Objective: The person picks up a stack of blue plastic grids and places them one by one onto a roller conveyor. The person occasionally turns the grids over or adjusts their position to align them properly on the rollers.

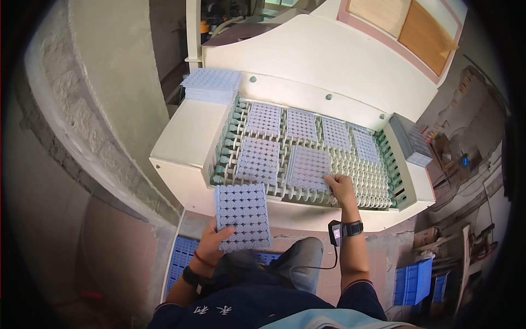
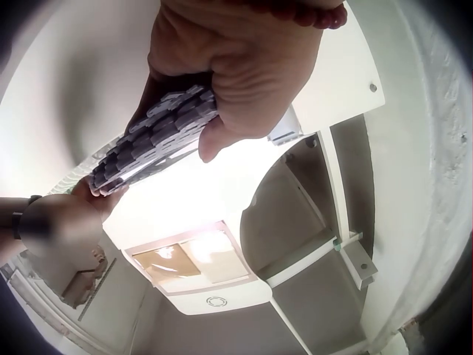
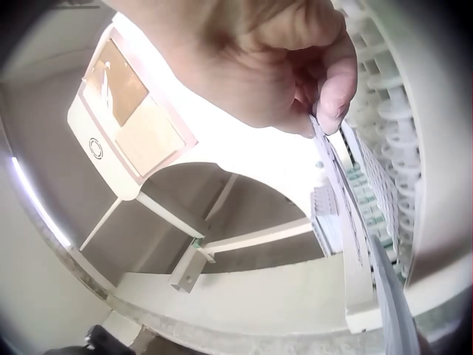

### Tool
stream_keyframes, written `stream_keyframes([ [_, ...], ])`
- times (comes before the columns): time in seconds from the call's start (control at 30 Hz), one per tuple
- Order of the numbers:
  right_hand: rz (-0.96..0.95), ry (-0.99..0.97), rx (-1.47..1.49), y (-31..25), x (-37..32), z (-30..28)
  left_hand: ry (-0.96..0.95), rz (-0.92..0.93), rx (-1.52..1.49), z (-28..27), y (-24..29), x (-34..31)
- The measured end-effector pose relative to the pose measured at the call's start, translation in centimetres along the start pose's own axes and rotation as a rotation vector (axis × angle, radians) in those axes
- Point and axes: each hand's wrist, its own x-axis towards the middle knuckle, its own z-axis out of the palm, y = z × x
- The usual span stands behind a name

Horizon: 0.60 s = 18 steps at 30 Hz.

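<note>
My left hand [image 1: 212, 241] grips a stack of light blue perforated sheets [image 1: 244, 216] in front of the machine, thumb on top; the left wrist view shows the stack [image 2: 151, 140] edge-on in the hand [image 2: 236, 74]. My right hand [image 1: 342, 190] pinches the near right corner of a sheet [image 1: 309, 167] at the front of the roller bed [image 1: 361, 181]. In the right wrist view the thumb and finger of the hand [image 3: 259, 66] hold the edge of a thin sheet [image 3: 344, 192]. Left of that sheet, another sheet [image 1: 258, 160] lies on the rollers.
Several sheets [image 1: 264, 119] lie in the back row. Stacks stand on the machine's left ledge [image 1: 211, 85] and right ledge [image 1: 411, 140]. The white casing [image 1: 307, 60] rises behind the rollers. Blue crates [image 1: 413, 282] are on the floor at right, and a wall [image 1: 118, 82] is at left.
</note>
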Motion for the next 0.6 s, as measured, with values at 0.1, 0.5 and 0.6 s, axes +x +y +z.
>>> stream_keyframes([
  [0.1, -0.031, 0.096, -0.107, 0.9, 1.3, -2.8, -0.018, -0.033, -0.011, -0.5, 0.1, -0.2],
  [0.5, 0.032, 0.503, -0.488, 7.3, 0.6, -19.9, -0.074, -0.082, -0.085, -1.3, -0.4, -0.3],
  [0.6, -0.008, 0.539, -0.596, 11.9, 1.7, -23.6, -0.096, -0.085, -0.097, -0.6, -0.1, -0.2],
])
